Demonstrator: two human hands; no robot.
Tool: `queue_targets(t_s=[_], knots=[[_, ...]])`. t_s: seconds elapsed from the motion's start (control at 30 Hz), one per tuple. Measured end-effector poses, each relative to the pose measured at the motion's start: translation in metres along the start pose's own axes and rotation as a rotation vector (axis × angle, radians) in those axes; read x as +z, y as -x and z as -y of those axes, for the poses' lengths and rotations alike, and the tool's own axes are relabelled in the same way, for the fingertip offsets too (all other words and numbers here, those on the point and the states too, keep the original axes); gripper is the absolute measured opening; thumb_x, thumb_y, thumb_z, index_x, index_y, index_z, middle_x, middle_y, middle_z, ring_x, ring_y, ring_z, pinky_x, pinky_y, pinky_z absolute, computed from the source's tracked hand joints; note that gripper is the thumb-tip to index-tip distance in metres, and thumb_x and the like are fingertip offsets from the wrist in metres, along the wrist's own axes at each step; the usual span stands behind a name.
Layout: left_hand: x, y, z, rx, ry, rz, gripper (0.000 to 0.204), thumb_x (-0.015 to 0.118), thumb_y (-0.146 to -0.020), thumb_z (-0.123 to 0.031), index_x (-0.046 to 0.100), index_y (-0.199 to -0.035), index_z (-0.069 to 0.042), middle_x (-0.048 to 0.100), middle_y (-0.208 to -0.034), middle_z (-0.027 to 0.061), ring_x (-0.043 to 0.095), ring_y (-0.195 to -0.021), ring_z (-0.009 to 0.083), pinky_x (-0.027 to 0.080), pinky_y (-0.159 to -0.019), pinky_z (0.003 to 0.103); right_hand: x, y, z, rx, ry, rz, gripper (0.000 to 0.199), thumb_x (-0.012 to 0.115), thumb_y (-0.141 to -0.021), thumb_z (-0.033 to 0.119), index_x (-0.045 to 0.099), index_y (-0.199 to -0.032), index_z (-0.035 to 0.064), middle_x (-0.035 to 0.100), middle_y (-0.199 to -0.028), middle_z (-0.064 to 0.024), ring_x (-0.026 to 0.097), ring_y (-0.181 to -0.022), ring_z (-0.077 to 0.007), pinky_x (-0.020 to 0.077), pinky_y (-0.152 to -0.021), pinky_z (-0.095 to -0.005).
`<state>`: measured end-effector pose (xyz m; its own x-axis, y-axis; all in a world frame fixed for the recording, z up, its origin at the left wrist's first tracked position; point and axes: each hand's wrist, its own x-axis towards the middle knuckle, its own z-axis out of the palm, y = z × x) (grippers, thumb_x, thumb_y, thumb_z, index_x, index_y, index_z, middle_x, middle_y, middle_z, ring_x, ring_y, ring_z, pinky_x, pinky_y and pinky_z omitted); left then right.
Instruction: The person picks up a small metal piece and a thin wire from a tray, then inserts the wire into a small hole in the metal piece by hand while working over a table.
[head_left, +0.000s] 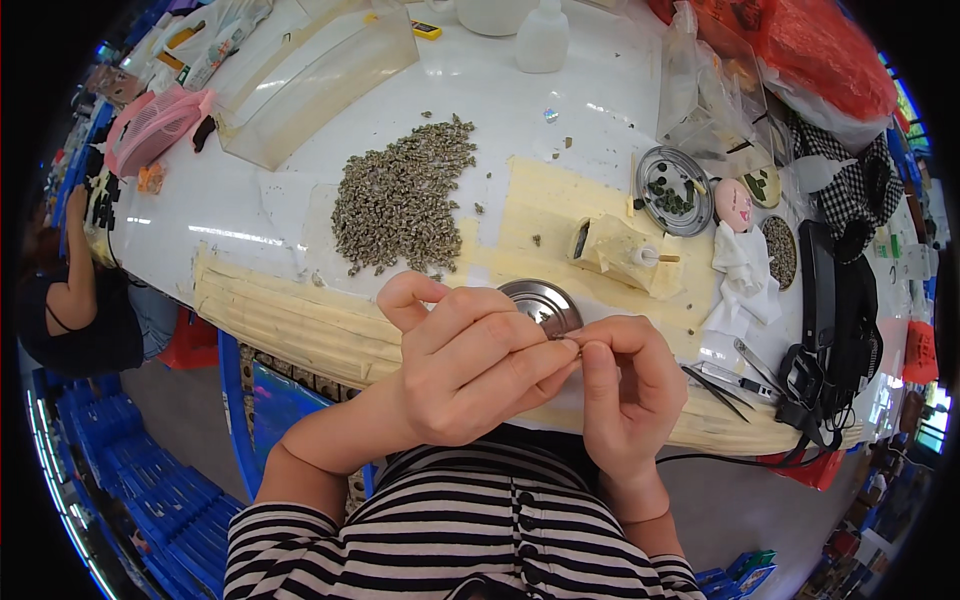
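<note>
My left hand (475,360) and my right hand (628,390) meet at the fingertips, low over the table's front edge. Both are closed in a pinch, and whatever sits between the fingers is too small and covered to name. Just beyond them is a round shiny metal dish (545,300), partly hidden by my fingers, with a few tiny bits in it. Farther off to the left spreads a large pile of small metallic-looking parts (400,195). A tape-wrapped block (615,255) with a white nozzle-like piece stands beyond my right hand.
On the right are a metal dish of dark green pieces (672,195), a crumpled white tissue (742,270), tweezers (720,392) and a black bag (855,310). A clear plastic tray (320,90) and a white bottle (543,40) stand at the back. Another person (75,290) sits at far left.
</note>
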<state>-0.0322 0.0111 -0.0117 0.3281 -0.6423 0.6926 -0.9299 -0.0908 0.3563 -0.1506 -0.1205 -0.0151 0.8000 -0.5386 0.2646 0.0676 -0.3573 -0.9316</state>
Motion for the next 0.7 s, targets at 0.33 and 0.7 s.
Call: queue_targets(t_s=[0.33, 0.7], knots=[[-0.008, -0.006, 0.007, -0.052, 0.327, 0.04, 0.029, 0.085, -0.068, -0.013, 0.077, -0.095, -0.018, 0.064, -0.09, -0.0089, 0.057, -0.082, 0.013, 0.032, -0.079, 0.033, -0.01, -0.001, 0.008, 0.249, -0.574, 0.241, 0.013, 0.055, -0.1, 0.005, 0.062, -0.103, -0.0057, 0.065, -0.093, -0.0079, 0.062, -0.083, -0.0119, 0.0512, -0.077, -0.0243], [-0.011, -0.009, 0.014, -0.119, 0.454, 0.099, 0.023, 0.084, -0.07, -0.012, 0.077, -0.091, -0.016, 0.066, -0.088, -0.0063, 0.056, -0.081, 0.0159, 0.035, -0.078, 0.031, -0.01, 0.0, 0.008, 0.339, -0.682, 0.263, 0.014, 0.056, -0.1, 0.005, 0.063, -0.106, -0.0053, 0.067, -0.095, -0.0092, 0.065, -0.084, -0.0131, 0.0544, -0.077, -0.0255]])
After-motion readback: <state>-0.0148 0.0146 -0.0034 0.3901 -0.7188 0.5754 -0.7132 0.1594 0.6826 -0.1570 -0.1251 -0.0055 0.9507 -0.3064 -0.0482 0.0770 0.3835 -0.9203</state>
